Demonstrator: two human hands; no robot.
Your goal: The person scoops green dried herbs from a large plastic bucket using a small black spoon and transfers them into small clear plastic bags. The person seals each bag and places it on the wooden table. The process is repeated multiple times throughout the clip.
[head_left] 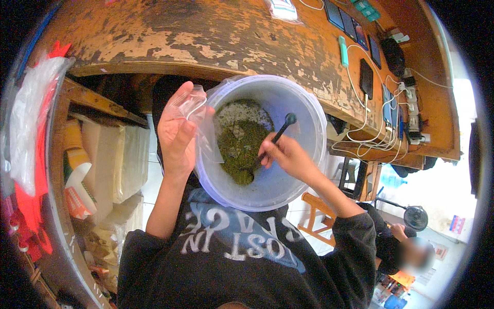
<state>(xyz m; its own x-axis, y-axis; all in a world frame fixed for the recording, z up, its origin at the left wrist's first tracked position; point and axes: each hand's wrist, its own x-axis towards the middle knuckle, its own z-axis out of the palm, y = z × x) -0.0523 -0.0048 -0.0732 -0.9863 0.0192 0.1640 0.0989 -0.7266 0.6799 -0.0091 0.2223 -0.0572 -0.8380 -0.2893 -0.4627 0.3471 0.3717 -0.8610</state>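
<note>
A large whitish translucent plastic bucket (311, 103) stands before me, tilted so that its inside shows. At its bottom lies a greenish-brown, crumbly dried material (237, 139). My right hand (285, 157) is closed around the middle of a black double-ended scoop (282, 130); its rounded upper end points up and away, while the lower end is down by the dried material. Over the bucket's left rim, my left hand (177, 134) pinches a small clear plastic bag (207, 135) near its top between thumb and fingers. The bag hangs partly inside the bucket and looks empty.
A worn wooden desk (170, 31) runs along the far side. Phones (366, 77), chargers and tangled white cables (363, 136) lie at its right. Plastic bags (33, 118) hang over a wooden edge at left. Another person (399, 252) is at lower right near a wooden stool (316, 213).
</note>
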